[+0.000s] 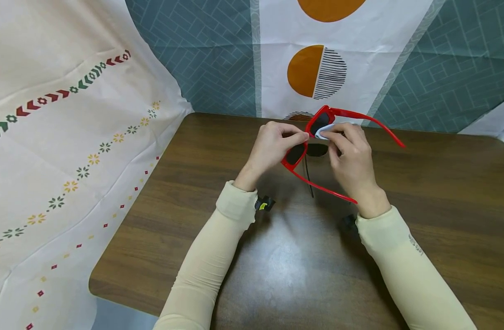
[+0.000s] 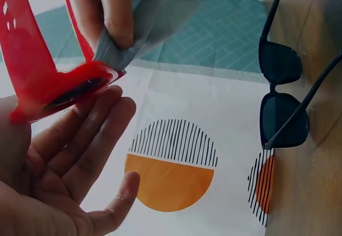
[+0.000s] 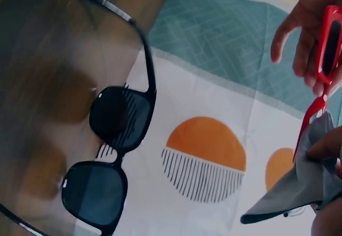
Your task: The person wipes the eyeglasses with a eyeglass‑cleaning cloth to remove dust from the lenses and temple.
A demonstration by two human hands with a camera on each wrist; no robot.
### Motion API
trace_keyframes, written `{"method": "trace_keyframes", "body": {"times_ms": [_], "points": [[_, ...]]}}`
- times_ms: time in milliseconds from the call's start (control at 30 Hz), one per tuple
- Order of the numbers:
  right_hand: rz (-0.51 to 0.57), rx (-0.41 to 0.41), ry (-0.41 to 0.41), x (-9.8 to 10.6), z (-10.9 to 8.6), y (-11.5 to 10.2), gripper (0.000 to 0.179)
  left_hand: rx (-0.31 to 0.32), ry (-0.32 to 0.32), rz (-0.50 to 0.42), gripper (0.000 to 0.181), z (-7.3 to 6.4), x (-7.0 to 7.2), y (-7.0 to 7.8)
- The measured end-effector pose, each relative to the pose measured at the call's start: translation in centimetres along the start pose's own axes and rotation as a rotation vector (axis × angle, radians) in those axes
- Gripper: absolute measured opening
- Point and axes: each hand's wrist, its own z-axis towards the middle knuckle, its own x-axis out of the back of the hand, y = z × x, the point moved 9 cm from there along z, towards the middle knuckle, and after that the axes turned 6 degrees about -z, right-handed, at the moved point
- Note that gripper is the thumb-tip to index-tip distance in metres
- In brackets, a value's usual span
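Note:
Red-framed sunglasses [image 1: 321,122] with dark lenses are held up over the table's far part, their temples unfolded. My left hand [image 1: 272,144] pinches them near the bridge, its other fingers stretched out below the frame in the left wrist view. With my right hand [image 1: 353,160] I pinch a thin grey cloth [image 2: 155,22] against the lens farther from me. In the right wrist view the cloth [image 3: 299,182] hangs folded, one corner pointing down and left. Fingers and cloth hide part of that lens.
Black sunglasses [image 3: 96,190] stand on the wooden table [image 1: 161,183] behind the red pair, mostly hidden in the head view. A patterned cloth backdrop [image 1: 210,55] hangs along the table's far edge. A cream printed cloth [image 1: 70,160] covers the left side.

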Motion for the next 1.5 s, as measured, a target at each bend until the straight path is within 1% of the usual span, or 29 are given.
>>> {"method": "trace_keyframes", "body": {"times_ms": [67, 167, 200, 233, 267, 300, 333, 433, 467, 533, 700, 800, 900, 1000, 1200, 1367, 1500], "points": [[0.011, -0.050, 0.070, 0.5, 0.1, 0.6, 0.021, 0.012, 0.004, -0.019, 0.019, 0.0, 0.1, -0.2], [0.095, -0.147, 0.254, 1.7, -0.2, 1.5, 0.021, 0.040, 0.013, -0.053, 0.019, 0.0, 0.2, -0.6], [0.116, -0.161, 0.309, 2.0, -0.3, 1.5, 0.021, 0.051, 0.017, -0.060, 0.019, 0.0, 0.2, -0.7], [0.127, -0.162, 0.346, 2.1, -0.5, 1.4, 0.021, 0.056, 0.018, -0.061, 0.019, 0.1, 0.1, -0.8], [0.134, -0.148, 0.367, 2.1, -0.6, 1.1, 0.021, 0.060, 0.016, -0.061, 0.019, 0.1, 0.1, -0.9], [0.130, -0.124, 0.367, 1.9, -0.8, 0.7, 0.021, 0.061, 0.011, -0.047, 0.019, 0.1, -0.1, -0.8], [0.116, -0.089, 0.351, 1.5, -0.9, 0.1, 0.021, 0.054, 0.004, -0.029, 0.019, 0.1, -0.2, -0.8], [0.072, 0.017, 0.273, 0.2, -1.3, -1.4, 0.024, 0.021, -0.022, 0.035, 0.019, 0.2, -0.7, -0.5], [0.068, 0.038, 0.255, -0.2, -1.4, -1.7, 0.025, 0.007, -0.029, 0.058, 0.019, 0.2, -0.8, -0.3], [0.062, 0.054, 0.248, -0.5, -1.6, -1.9, 0.026, -0.024, -0.041, 0.096, 0.019, 0.2, -1.0, 0.0], [0.038, 0.023, 0.269, -0.1, -1.4, -1.6, 0.027, -0.073, -0.083, 0.130, 0.016, 0.2, -1.2, 0.7], [-0.012, 0.005, 0.247, 0.0, -1.3, -1.3, 0.028, -0.082, -0.106, 0.135, 0.016, 0.1, -1.4, 0.8], [-0.069, -0.018, 0.214, -0.1, -1.1, -1.0, 0.030, -0.085, -0.107, 0.140, 0.017, 0.1, -1.3, 0.9], [-0.109, -0.044, 0.189, -0.2, -1.0, -0.7, 0.031, -0.090, -0.090, 0.135, 0.017, 0.0, -1.2, 0.9], [-0.158, -0.086, 0.177, -0.1, -1.1, -0.2, 0.036, -0.087, -0.044, 0.090, 0.017, -0.1, -0.7, 1.0], [-0.135, -0.110, 0.173, -0.1, -1.1, 0.2, 0.034, -0.077, -0.020, 0.083, 0.018, -0.1, -0.4, 1.0], [-0.072, -0.126, 0.170, -0.2, -1.0, 0.2, 0.032, -0.062, -0.001, 0.060, 0.019, 0.0, -0.1, 0.7]]}}
